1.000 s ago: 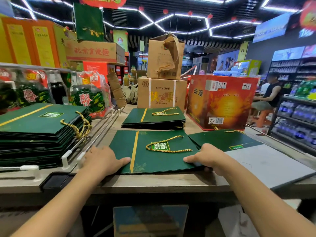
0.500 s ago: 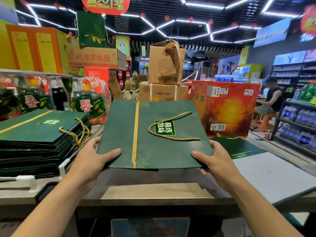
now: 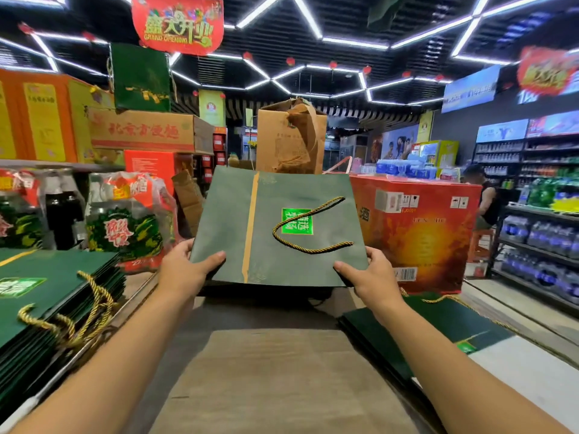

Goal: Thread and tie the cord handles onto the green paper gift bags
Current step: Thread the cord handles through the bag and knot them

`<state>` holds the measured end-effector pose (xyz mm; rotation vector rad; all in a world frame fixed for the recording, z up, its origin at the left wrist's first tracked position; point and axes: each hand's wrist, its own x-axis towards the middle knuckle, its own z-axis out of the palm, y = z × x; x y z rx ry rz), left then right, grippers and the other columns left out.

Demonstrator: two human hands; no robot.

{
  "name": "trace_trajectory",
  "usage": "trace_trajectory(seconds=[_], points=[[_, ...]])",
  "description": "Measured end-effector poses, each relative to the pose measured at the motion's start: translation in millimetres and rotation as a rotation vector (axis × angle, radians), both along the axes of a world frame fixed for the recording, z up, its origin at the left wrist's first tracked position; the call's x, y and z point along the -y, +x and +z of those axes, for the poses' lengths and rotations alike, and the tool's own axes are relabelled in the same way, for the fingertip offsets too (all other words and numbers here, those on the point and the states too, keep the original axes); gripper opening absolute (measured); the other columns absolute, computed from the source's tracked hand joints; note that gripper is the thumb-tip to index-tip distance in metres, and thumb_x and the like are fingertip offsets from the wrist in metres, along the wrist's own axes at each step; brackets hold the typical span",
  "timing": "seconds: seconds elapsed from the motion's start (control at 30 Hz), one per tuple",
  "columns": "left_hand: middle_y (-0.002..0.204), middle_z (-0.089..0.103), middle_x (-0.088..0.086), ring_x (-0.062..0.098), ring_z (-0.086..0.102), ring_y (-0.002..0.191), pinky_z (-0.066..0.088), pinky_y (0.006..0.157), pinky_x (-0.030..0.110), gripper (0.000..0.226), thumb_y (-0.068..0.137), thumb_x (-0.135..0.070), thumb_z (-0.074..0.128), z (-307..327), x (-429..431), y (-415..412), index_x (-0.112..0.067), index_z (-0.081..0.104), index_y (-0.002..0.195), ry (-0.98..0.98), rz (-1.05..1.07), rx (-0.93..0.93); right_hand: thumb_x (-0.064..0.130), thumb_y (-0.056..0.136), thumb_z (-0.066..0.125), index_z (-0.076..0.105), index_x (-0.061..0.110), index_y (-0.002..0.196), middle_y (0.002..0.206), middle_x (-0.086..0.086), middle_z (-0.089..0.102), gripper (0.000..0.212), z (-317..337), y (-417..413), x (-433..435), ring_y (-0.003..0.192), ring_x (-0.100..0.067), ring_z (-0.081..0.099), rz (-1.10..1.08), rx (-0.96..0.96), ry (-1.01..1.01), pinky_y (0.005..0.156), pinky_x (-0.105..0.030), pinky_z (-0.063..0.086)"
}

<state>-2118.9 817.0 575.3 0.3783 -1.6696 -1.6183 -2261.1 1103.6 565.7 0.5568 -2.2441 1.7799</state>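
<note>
Item: green gift bag (image 3: 225, 233), flat, cord handle (image 3: 275, 230) fitted; held above the table's (image 3: 275, 371) far edge; left hand (image 3: 188, 267), right hand (image 3: 366, 274) pinch its lower corners; step, probably: stowing finished bag; next: carry squarely to the left-edge stack (image 3: 47, 296).

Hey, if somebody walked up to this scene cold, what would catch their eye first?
A flat green bag with a gold cord fills the centre, held up with the left hand and right hand gripping its lower corners. Behind it to the right sits a big red box, and a stack of green bags with cords lies at the left edge. A red Grand Opening sign hangs overhead.
</note>
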Motion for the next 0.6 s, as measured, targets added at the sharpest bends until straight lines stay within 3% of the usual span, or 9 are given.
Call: trace_trajectory(seconds=[0.07, 0.2, 0.33, 0.43, 0.5, 0.6], points=[[0.105, 0.072, 0.005, 0.026, 0.071, 0.097, 0.058, 0.089, 0.043, 0.037, 0.08, -0.004, 0.082, -5.1, 9.5, -25.2, -0.017, 0.063, 0.108, -0.039, 0.029, 0.023, 0.031, 0.082, 0.086, 0.053, 0.014, 0.137, 0.119, 0.002, 0.069, 0.066, -2.1, -23.0, 10.5, 0.107, -0.017, 0.067, -0.018, -0.003, 0.033, 0.092, -0.037, 0.057], [0.108, 0.068, 0.004, 0.017, 0.066, 0.09, 0.051, 0.069, 0.024, 0.049, 0.081, -0.008, 0.083, -17.5, 22.8, -65.5, -0.011, 0.061, 0.125, -0.117, 0.106, 0.075, 0.033, 0.081, 0.087, 0.059, 0.016, 0.132, 0.115, 0.004, 0.071, 0.06, -13.0, -61.4, 30.0, 0.106, -0.017, 0.068, -0.067, -0.002, 0.1, 0.086, -0.03, 0.052], [0.113, 0.071, 0.004, 0.025, 0.069, 0.103, 0.052, 0.081, 0.033, 0.055, 0.077, -0.019, 0.087, -40.0, 45.5, -100.0, -0.009, 0.065, 0.126, -0.192, 0.165, 0.186, 0.047, 0.081, 0.083, 0.055, 0.014, 0.14, 0.133, -0.002, 0.066, 0.073, -29.3, -86.9, 46.3, 0.12, -0.024, 0.062, -0.106, 0.016, 0.229, 0.098, -0.037, 0.052], [0.13, 0.065, 0.012, 0.031, 0.062, 0.118, 0.05, 0.097, 0.04, 0.071, 0.077, -0.034, 0.088, -51.8, 53.8, -111.8, -0.005, 0.059, 0.135, -0.292, 0.24, 0.305, 0.047, 0.086, 0.079, 0.059, 0.014, 0.136, 0.133, -0.002, 0.066, 0.063, -36.0, -97.6, 55.2, 0.117, -0.024, 0.061, -0.125, -0.003, 0.294, 0.093, -0.033, 0.049], [0.133, 0.063, 0.013, 0.033, 0.059, 0.12, 0.047, 0.096, 0.039, 0.072, 0.08, -0.04, 0.084, -57.6, 59.0, -116.9, -0.005, 0.058, 0.136, -0.337, 0.294, 0.384, 0.049, 0.089, 0.075, 0.06, 0.015, 0.136, 0.131, -0.004, 0.065, 0.059, -38.2, -103.4, 61.8, 0.115, -0.026, 0.061, -0.147, 0.01, 0.359, 0.092, -0.033, 0.049], [0.127, 0.066, 0.013, 0.036, 0.055, 0.121, 0.047, 0.092, 0.04, 0.064, 0.083, -0.054, 0.076, -65.6, 64.0, -121.9, -0.014, 0.064, 0.131, -0.439, 0.344, 0.543, 0.062, 0.089, 0.067, 0.052, 0.023, 0.146, 0.133, -0.014, 0.056, 0.071, -41.1, -108.3, 69.4, 0.12, -0.033, 0.057, -0.21, 0.071, 0.497, 0.1, -0.046, 0.053]])
